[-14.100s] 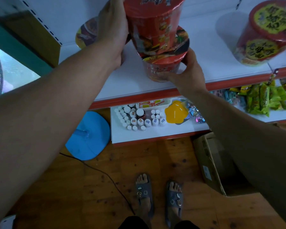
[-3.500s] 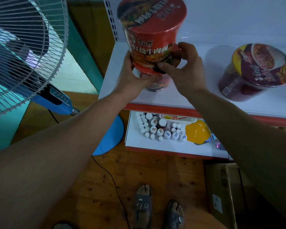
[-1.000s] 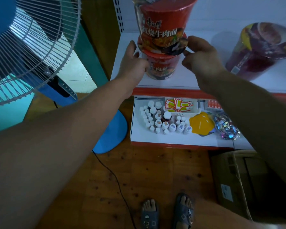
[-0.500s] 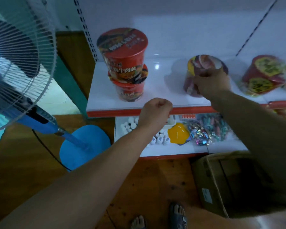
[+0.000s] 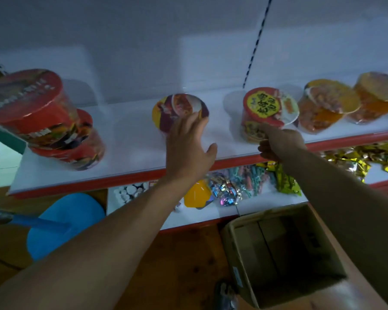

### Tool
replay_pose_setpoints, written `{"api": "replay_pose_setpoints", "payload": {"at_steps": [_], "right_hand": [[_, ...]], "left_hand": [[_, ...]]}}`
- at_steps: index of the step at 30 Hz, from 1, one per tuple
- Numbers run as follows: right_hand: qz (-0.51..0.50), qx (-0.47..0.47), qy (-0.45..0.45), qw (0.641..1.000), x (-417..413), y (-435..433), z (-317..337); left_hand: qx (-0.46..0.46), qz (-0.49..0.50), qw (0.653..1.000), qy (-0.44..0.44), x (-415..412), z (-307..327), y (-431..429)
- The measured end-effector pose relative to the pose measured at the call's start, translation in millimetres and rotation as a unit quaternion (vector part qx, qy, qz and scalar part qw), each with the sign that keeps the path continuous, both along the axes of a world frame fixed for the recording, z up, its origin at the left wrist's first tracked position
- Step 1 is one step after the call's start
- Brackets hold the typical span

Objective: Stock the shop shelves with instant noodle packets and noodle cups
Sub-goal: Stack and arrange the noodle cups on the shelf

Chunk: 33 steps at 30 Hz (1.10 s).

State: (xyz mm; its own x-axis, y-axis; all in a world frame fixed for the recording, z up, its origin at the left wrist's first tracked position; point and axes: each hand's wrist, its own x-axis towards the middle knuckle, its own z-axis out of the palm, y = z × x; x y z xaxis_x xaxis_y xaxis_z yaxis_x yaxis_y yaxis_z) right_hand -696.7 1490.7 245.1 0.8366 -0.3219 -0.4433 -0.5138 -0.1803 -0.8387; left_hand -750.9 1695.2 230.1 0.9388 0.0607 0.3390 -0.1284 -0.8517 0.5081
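the left hand (image 5: 188,151), fingers straight and thumb spread, touches the purple-and-yellow round noodle cup (image 5: 177,108) on the white red-edged shelf (image 5: 132,139). better to push low on its wall, so it slides without tipping. the right hand (image 5: 280,142) meets the red yellow-lidded noodle cup (image 5: 261,108); i cannot tell whether it grips. half a second ago the right hand was on the purple cup and the left was a fist below the shelf edge.

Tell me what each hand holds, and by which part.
Nothing clearly held. The left hand rests straight fingers on the front of the purple noodle cup; the right hand, fingers curled, touches the yellow-labelled cup low on its wall.
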Motion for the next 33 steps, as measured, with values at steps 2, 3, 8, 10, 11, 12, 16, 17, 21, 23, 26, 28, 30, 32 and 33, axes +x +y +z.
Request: {"api": "replay_pose_setpoints", "payload": {"at_steps": [2,3,8,10,11,12,16,17,21,23,26,28,30,32,33], "right_hand": [[-0.007,0.022,0.008,1.000,11,-14,-3],[-0.013,0.035,0.012,0.999,16,-19,-5],[-0.006,0.062,0.009,0.998,33,-24,-13],[-0.003,0.081,0.000,0.997,37,-19,-13],[-0.003,0.090,-0.001,0.996,38,-15,-13],[0.001,0.093,-0.001,0.996,40,-12,-12],[0.054,0.085,0.003,0.995,44,6,-7],[0.067,0.084,0.003,0.994,44,11,-6],[0.085,0.082,0.003,0.993,42,23,-6],[0.090,0.074,0.001,0.993,41,24,-4],[0.085,0.074,-0.006,0.994,38,27,-1],[0.084,0.075,-0.013,0.994,35,30,-3],[0.082,0.070,-0.018,0.994,32,36,-3],[0.081,0.066,-0.023,0.994,29,40,-4],[0.077,0.069,-0.027,0.994,28,42,-5]], "left_hand": [[0.082,0.003,0.996,0.020,18,-3,1],[0.113,0.004,0.993,0.027,24,-6,4],[0.160,-0.005,0.987,0.015,27,-7,23],[0.161,0.000,0.987,0.027,21,-5,33],[0.161,0.008,0.987,0.031,18,-5,39],[0.160,0.020,0.986,0.034,15,-5,45],[0.136,0.062,0.988,0.037,7,-5,66],[0.130,0.061,0.989,0.034,7,-5,68],[0.114,0.061,0.991,0.017,9,-8,68],[0.083,0.050,0.995,0.017,9,-7,75],[0.015,0.021,0.999,0.046,9,0,93],[0.017,0.009,0.998,0.065,9,3,101],[0.002,-0.007,0.997,0.079,9,5,108],[-0.021,-0.038,0.994,0.103,6,8,115],[-0.030,-0.048,0.992,0.114,3,10,118]]}}
